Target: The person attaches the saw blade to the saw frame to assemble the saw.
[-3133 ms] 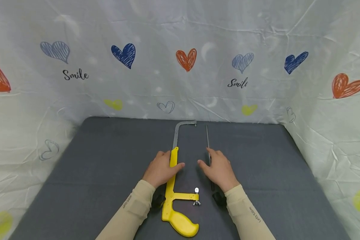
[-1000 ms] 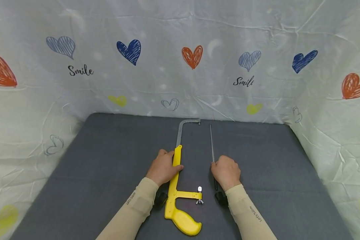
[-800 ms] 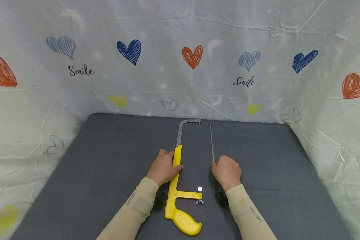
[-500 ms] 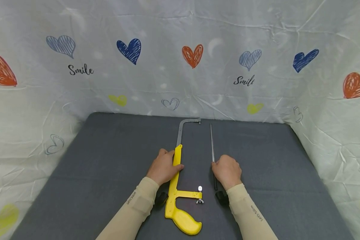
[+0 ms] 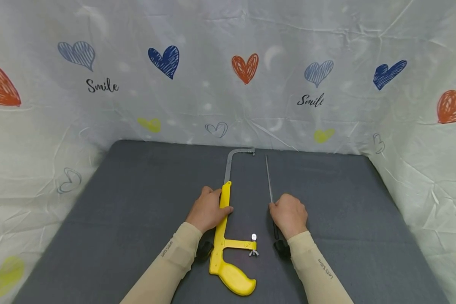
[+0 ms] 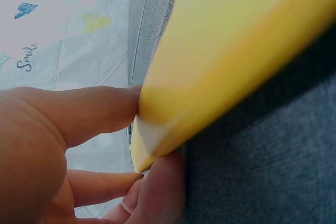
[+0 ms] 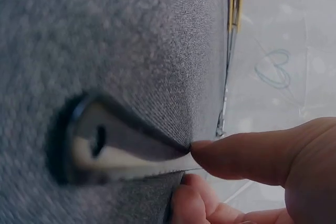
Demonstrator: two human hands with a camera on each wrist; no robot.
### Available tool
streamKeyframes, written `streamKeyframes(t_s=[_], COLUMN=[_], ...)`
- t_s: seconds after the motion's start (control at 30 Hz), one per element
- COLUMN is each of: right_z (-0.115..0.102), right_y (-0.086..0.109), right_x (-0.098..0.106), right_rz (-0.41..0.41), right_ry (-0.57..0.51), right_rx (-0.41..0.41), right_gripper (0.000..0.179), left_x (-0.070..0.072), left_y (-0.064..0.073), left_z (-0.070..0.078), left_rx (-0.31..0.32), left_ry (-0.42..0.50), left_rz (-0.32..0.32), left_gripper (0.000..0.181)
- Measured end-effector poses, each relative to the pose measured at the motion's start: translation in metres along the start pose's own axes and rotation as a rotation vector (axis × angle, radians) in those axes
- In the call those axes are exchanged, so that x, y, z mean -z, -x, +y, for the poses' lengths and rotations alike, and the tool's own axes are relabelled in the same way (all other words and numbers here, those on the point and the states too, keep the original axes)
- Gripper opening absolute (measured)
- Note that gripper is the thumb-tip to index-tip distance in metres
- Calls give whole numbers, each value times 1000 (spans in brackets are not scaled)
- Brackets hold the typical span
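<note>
A dark grey cloth surface (image 5: 346, 202) with a fine woven texture spreads between white printed drapes (image 5: 197, 97), which rise at the back and along both sides. Nearest, two forearms in beige sleeves (image 5: 319, 264) reach in over it, each with small dark lettering and a black device (image 5: 204, 251) at the inner wrist. Between them lies the yellow handle (image 5: 236, 279) of a hacksaw frame (image 5: 221, 228), which rests on the cloth left of centre. Just beyond the handle, a short yellow arm points right and ends in a silver wing nut (image 5: 253, 253).

Farther on, the left hand (image 5: 206, 209) grips the frame's long yellow bar, thumb on one side and fingers on the other. To the right, well apart from it, the right hand (image 5: 290, 215) pinches a thin saw blade (image 5: 268, 177) between thumb and curled fingers; the blade's near end, with a hole in it, shows past the grip. Its far stretch points away, roughly alongside the frame.

Past the hands, the frame's grey metal bar (image 5: 228, 169) bends right near the surface's back edge. Behind that edge, the creased drapes carry blue, orange and yellow hearts and the word "Smile".
</note>
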State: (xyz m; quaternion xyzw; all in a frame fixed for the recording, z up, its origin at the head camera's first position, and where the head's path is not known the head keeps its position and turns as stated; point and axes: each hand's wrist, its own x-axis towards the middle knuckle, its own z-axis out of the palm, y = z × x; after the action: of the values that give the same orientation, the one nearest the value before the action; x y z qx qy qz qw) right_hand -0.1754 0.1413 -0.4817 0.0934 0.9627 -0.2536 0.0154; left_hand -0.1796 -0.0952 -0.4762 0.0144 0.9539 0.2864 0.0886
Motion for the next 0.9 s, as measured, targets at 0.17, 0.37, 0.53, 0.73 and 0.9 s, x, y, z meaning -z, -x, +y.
streamKeyframes(t_s=[0.17,0.37,0.53,0.73,0.9], right_z=[0,0,-1,0,2], right_y=[0,-1,-1,-2,-5], right_x=[1,1,2,4,4], right_rz=[1,5,7,-3,-46], right_ry=[-2,-23,-43,-63,-96], right_rx=[-3,1,-1,7,-9], right_gripper=[58,60,59,36,16], left_x=[0,0,0,1,1], left_y=[0,0,0,-1,-1], left_z=[1,1,0,0,0], left_rx=[-3,-7,-5,-7,3], left_ry=[-3,-5,-5,-8,-8], left_rz=[2,9,9,8,2], left_gripper=[76,76,75,75,76])
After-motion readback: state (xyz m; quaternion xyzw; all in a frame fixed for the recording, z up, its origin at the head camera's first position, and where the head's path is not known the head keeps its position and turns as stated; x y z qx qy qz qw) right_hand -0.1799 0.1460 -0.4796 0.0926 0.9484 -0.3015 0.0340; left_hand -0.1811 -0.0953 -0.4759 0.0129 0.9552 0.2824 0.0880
